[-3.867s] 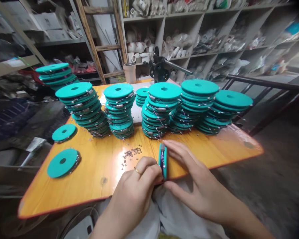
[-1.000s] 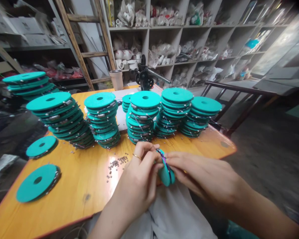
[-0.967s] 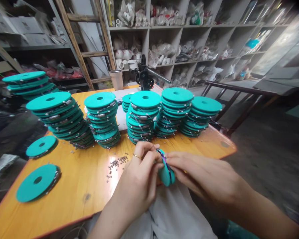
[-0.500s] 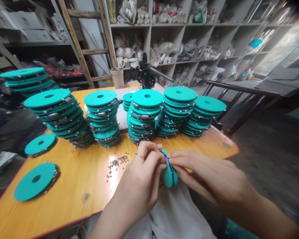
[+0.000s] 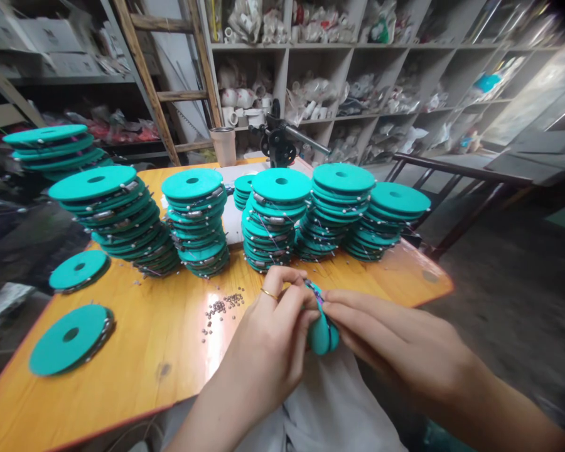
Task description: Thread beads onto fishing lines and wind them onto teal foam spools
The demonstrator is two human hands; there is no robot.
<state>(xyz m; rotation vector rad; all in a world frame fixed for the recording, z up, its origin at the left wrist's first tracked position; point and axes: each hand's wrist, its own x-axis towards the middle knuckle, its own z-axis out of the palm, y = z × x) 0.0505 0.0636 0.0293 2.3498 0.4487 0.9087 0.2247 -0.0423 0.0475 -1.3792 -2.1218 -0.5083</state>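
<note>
Between my two hands is a teal foam line spool [image 5: 321, 336], held on edge above my lap, with dark and purple line in its rim groove. My left hand [image 5: 275, 333], a ring on one finger, is closed around its left side. My right hand [image 5: 398, 336] pinches the right side at the rim, fingers pressed together; whether it also grips the line is hidden. Small dark metal beads [image 5: 221, 306] lie scattered on the wooden table [image 5: 145, 339] left of my left hand.
Tall stacks of similar wound spools [image 5: 198, 220] line the table's far side. Two flat spools, a nearer one [image 5: 51, 351] and a farther one [image 5: 66, 276], lie at left. Behind stand a cup [image 5: 223, 147], a black metal device [image 5: 277, 141], a wooden ladder [image 5: 169, 95] and shelves [image 5: 320, 48].
Both hands keep hold of the spool, which has turned slightly between the fingers. The whole view has shifted a little; the stacks and beads stay in place.
</note>
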